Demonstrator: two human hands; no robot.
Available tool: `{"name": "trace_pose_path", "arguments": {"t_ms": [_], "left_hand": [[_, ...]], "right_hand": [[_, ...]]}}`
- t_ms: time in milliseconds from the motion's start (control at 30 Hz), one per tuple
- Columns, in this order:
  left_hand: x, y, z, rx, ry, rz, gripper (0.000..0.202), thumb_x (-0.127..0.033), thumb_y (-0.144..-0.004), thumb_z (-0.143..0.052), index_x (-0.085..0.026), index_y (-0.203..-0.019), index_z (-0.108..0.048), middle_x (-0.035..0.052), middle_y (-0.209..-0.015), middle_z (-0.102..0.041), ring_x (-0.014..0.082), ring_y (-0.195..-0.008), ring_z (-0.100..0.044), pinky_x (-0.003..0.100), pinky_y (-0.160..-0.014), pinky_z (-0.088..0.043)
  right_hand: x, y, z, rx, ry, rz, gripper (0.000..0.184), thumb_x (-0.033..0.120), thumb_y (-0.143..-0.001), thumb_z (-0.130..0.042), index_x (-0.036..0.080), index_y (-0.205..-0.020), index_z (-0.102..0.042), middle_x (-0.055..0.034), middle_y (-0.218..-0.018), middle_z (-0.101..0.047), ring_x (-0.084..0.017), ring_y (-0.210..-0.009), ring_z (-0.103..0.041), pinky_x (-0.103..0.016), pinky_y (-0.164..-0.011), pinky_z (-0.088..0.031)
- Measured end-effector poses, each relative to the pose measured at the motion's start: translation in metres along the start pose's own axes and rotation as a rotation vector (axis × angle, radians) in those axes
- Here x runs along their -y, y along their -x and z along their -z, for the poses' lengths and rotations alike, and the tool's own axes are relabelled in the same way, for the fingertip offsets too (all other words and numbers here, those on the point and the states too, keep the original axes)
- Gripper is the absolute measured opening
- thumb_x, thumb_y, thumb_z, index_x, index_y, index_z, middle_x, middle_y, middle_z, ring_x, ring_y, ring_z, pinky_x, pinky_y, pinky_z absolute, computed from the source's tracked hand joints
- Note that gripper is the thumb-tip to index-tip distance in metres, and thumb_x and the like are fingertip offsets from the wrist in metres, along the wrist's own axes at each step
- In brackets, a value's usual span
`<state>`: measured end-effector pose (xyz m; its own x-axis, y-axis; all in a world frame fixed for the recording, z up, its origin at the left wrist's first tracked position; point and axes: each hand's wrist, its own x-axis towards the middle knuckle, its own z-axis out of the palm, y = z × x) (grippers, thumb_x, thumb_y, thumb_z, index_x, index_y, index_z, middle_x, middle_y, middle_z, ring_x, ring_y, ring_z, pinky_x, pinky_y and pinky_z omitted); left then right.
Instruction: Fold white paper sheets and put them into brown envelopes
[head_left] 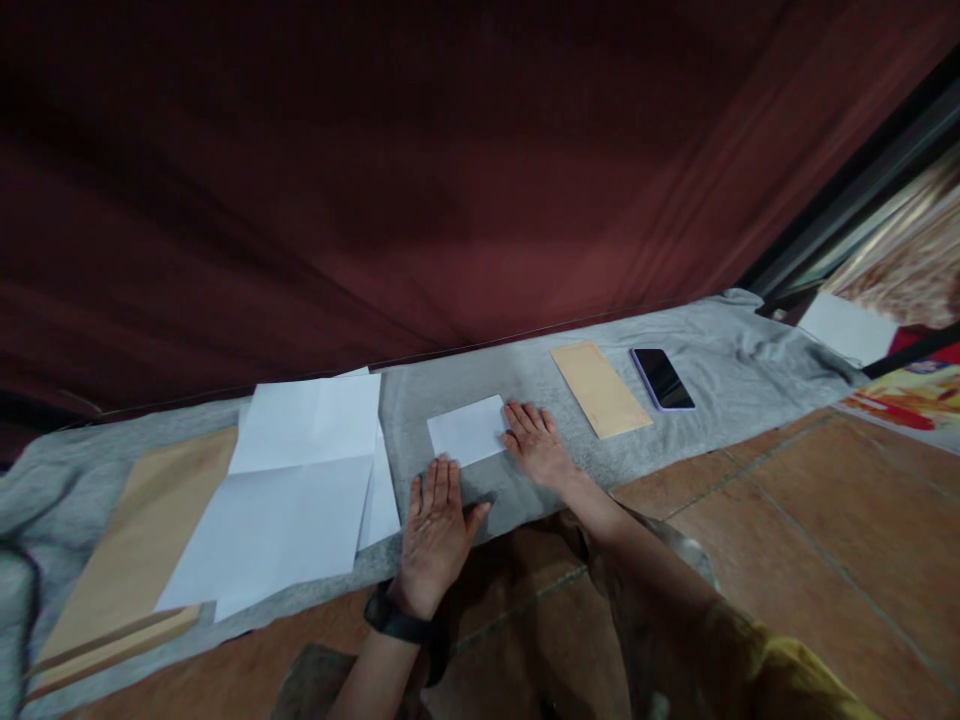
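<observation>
My left hand lies flat and open on the grey cloth, fingers together, just below a small folded white paper. My right hand is also flat and open, its fingertips touching the right edge of that folded paper. A dark watch is on my left wrist. Neither hand holds anything.
Several unfolded white sheets lie on brown envelopes at the left. A tan envelope and a dark phone lie to the right. Another white paper sits far right. A dark red curtain hangs behind; tiled floor is in front.
</observation>
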<state>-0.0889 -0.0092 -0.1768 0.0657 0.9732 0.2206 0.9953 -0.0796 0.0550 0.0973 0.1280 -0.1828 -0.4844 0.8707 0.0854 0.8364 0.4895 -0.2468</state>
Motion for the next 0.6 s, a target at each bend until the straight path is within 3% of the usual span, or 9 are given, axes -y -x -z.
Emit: {"name": "trace_pose_path", "arguments": {"t_ms": [100, 200, 367, 500, 600], "left_hand": [[-0.007, -0.006, 0.007, -0.048, 0.013, 0.017, 0.069, -0.052, -0.098, -0.038, -0.003, -0.145, -0.046, 0.0251, -0.149, -0.048, 0.0342, -0.145, -0.038, 0.057, -0.119, -0.031], [-0.019, -0.018, 0.014, -0.072, 0.057, 0.015, 0.063, -0.046, -0.1, -0.037, -0.004, -0.147, -0.043, 0.0214, -0.154, -0.044, 0.0313, -0.147, -0.035, 0.052, -0.119, -0.033], [-0.037, -0.034, 0.011, 0.0, 0.12, -0.081, 0.059, -0.039, -0.099, -0.042, -0.009, -0.149, -0.041, 0.0158, -0.157, -0.041, 0.0285, -0.148, -0.035, 0.048, -0.119, -0.034], [-0.04, -0.036, 0.005, 0.038, 0.125, -0.105, 0.056, -0.041, -0.099, -0.044, -0.015, -0.148, -0.045, 0.0128, -0.154, -0.046, 0.0293, -0.145, -0.04, 0.051, -0.118, -0.035], [-0.042, -0.037, 0.004, 0.053, 0.111, -0.091, 0.056, -0.043, -0.099, -0.042, -0.014, -0.146, -0.048, 0.0133, -0.153, -0.048, 0.0301, -0.143, -0.042, 0.051, -0.117, -0.035]], "right_hand": [[-0.001, 0.0, 0.0, 0.003, -0.005, 0.0, 0.057, 0.039, -0.105, -0.028, 0.014, -0.156, -0.033, -0.0079, -0.163, -0.03, -0.031, -0.15, -0.027, -0.053, -0.121, -0.019], [-0.001, 0.0, 0.001, 0.006, -0.008, 0.0, 0.056, 0.039, -0.105, -0.028, 0.016, -0.156, -0.034, -0.0075, -0.162, -0.031, -0.031, -0.15, -0.027, -0.053, -0.121, -0.02], [-0.002, 0.001, 0.002, 0.008, -0.015, 0.012, 0.056, 0.039, -0.105, -0.029, 0.017, -0.156, -0.035, -0.0091, -0.162, -0.033, -0.03, -0.15, -0.028, -0.054, -0.12, -0.021], [-0.004, 0.002, 0.007, 0.018, -0.019, 0.02, 0.054, 0.038, -0.104, -0.031, 0.019, -0.154, -0.038, -0.0086, -0.162, -0.033, -0.03, -0.149, -0.028, -0.054, -0.12, -0.022], [-0.005, 0.003, 0.011, 0.027, -0.043, 0.055, 0.052, 0.038, -0.105, -0.031, 0.021, -0.152, -0.043, -0.0063, -0.162, -0.034, -0.029, -0.148, -0.031, -0.053, -0.12, -0.024]]}}
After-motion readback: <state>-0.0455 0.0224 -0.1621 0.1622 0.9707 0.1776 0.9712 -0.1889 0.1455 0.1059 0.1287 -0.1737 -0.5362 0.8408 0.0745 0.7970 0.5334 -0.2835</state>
